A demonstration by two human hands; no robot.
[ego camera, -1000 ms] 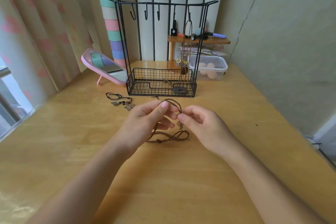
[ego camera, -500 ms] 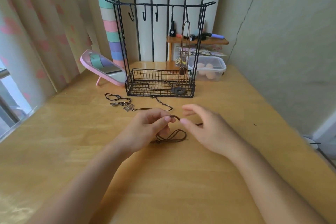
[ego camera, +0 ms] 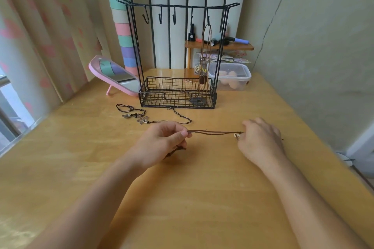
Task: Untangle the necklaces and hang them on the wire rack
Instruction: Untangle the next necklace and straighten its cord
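Note:
A brown cord necklace is stretched taut just above the wooden table. My left hand pinches its left end, with more cord bunched under the palm. My right hand grips the right end beside a small pale bead. Behind them stands the black wire rack with several hooks on its top bar. One brown necklace hangs from the rightmost hook into the rack's basket. A tangle of black cord necklaces with metal pendants lies on the table left of the rack.
A pink tilted mirror stands left of the rack. A clear plastic box sits to its right, below a small wooden shelf with cosmetics. A wall runs along the right; curtains hang on the left.
My hands have moved apart: the right one drew the cord to the right, so the looped brown necklace is now pulled into a straight line.

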